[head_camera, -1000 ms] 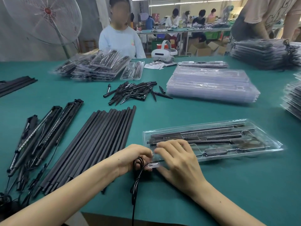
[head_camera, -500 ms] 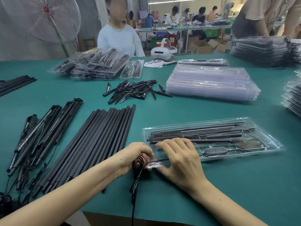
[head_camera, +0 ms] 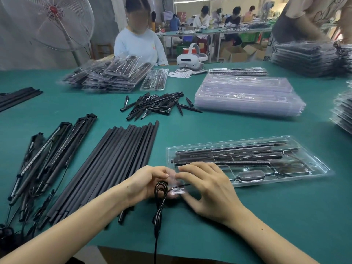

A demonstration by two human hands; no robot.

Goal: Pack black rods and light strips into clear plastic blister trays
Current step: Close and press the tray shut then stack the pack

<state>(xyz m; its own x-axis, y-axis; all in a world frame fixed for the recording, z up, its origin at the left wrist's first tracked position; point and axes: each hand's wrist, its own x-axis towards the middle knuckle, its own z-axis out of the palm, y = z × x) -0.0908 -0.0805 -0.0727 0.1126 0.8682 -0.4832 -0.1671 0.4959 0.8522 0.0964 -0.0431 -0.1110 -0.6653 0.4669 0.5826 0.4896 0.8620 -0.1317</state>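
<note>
Head view: we look down on a green table (head_camera: 238,221), both forearms reaching in from the near edge.
Left hand: our left hand (head_camera: 146,182) lies knuckles up, its fingers curled round the looped end of a black cable (head_camera: 159,204), thumb and forefinger pinching toward the other hand.
Right hand: our right hand (head_camera: 207,189) arches beside it, fingers bent, its fingertips (head_camera: 181,168) meeting the left hand's, its thumb under a small clear plastic piece (head_camera: 178,190) at the cable's end.
Cable: it hangs from the hands toward us and runs off the table's near edge.
Blister tray: the clear tray (head_camera: 312,164) lies just right of and behind the hands, dark rods and a strip already seated in its channels; the right fingers reach its near left corner.
Black rods: a fanned row of long rods (head_camera: 114,164) lies left of the hands, close under the left wrist.
Light strips: a loose heap of strips (head_camera: 47,159) with trailing wires sits farther left.
Spikes: a pile of short pointed black pieces (head_camera: 156,106) lies beyond the rods.
Empty trays: a clear stack (head_camera: 247,96) stands far right of centre.
Packed trays: filled trays (head_camera: 114,75) are heaped at the far side, in front of a seated person (head_camera: 140,46).
Fan: a standing fan (head_camera: 55,21) is at the far left.
</note>
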